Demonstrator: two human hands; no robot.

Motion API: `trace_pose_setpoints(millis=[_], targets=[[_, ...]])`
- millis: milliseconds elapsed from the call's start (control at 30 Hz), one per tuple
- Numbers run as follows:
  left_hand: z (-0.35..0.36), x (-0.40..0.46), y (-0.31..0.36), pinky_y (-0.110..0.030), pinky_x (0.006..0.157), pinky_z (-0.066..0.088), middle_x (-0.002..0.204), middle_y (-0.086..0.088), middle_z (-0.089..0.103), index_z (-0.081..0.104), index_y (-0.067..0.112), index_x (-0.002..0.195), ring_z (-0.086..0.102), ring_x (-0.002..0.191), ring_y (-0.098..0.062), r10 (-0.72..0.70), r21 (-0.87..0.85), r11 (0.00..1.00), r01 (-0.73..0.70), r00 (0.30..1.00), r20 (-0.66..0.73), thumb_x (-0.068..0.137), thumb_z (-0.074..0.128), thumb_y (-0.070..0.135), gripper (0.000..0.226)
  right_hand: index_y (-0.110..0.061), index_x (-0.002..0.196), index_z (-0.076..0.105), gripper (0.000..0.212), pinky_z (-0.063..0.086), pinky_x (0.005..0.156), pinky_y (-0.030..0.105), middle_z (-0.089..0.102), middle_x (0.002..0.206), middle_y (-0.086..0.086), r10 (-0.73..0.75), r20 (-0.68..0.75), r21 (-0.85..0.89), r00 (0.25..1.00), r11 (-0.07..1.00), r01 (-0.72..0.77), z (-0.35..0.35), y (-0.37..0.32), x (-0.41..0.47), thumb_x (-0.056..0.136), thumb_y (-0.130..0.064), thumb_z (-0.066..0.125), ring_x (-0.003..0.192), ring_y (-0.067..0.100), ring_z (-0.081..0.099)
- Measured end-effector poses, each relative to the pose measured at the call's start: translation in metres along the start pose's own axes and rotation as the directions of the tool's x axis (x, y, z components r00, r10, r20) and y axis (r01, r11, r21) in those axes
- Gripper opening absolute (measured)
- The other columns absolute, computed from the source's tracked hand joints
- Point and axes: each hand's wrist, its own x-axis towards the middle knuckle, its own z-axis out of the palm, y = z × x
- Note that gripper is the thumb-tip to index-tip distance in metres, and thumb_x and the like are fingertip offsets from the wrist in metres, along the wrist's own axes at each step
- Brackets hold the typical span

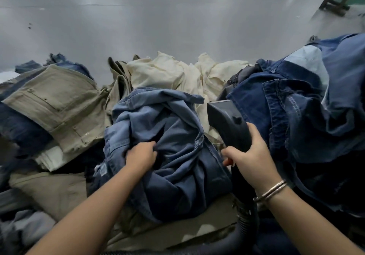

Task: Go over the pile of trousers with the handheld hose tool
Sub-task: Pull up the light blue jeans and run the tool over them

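One black hose tool (229, 124) at 3 o'clock of centre, right hand (251, 154) wrapped round its handle, hose (240, 229) trailing to 6. Left hand (141, 156) bunches blue trousers (167, 136) at centre. Pile: two khaki (57, 104), two cream (167, 72), several denim (286, 104), exact count unclear. Grey floor (158, 27) at 12.

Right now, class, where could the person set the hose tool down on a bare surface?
Only the grey surface beyond the cream trousers is bare. Nearer, khaki trousers, the blue pair and dark jeans crowd everything.
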Motion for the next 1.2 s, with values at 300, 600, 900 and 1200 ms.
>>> trace_pose_setpoints(millis=[300, 600, 900, 1200], targets=[[-0.14, 0.007, -0.031, -0.025, 0.078, 0.048, 0.089, 0.004, 0.068, 0.064, 0.025, 0.093, 0.065, 0.088, -0.016, 0.054, -0.746, 0.53, -0.403, 0.894, -0.445, 0.09, 0.054, 0.032, 0.012, -0.021, 0.094, 0.056, 0.043, 0.05, 0.048, 0.021, 0.065, 0.067, -0.003, -0.096, -0.063, 0.187, 0.993, 0.977, 0.106, -0.02, -0.022, -0.013, 0.075, 0.017, 0.063, 0.05, 0.016, 0.06], [-0.009, -0.017, -0.031, -0.045, 0.084, 0.036, 0.119, -0.017, 0.052, 0.055, 0.013, 0.113, 0.053, 0.101, -0.037, 0.364, 0.218, 0.931, -0.291, 0.76, -0.539, 0.074, 0.048, 0.02, 0.041, -0.024, 0.094, 0.055, 0.043, 0.049, 0.047, 0.02, 0.063, 0.07, 0.007, -0.035, -0.017, 0.113, 0.999, 0.993, 0.037, -0.016, -0.014, -0.012, 0.075, 0.013, 0.064, 0.048, 0.017, 0.061], [-0.015, 0.043, 0.031, -0.038, 0.116, 0.007, 0.161, 0.001, 0.013, 0.026, 0.027, 0.151, 0.013, 0.147, -0.022, 0.548, 0.103, 0.836, -0.539, 0.829, -0.107, 0.09, 0.047, 0.018, 0.065, -0.025, 0.1, 0.056, 0.047, 0.053, 0.045, 0.023, 0.067, 0.07, -0.004, -0.005, 0.07, 0.084, 0.998, 0.996, 0.0, 0.001, -0.005, -0.02, 0.074, 0.013, 0.065, 0.049, 0.013, 0.061], [-0.048, 0.025, -0.041, -0.033, 0.073, 0.046, 0.089, -0.002, 0.06, 0.059, 0.012, 0.089, 0.06, 0.084, -0.029, -0.093, -0.472, 0.862, -0.184, 0.858, -0.505, 0.083, 0.05, 0.01, 0.011, -0.033, 0.101, 0.054, 0.05, 0.055, 0.055, 0.023, 0.068, 0.077, -0.007, -0.071, 0.077, 0.017, 0.994, 0.997, 0.07, 0.002, -0.005, -0.013, 0.073, 0.007, 0.067, 0.057, 0.018, 0.067]])
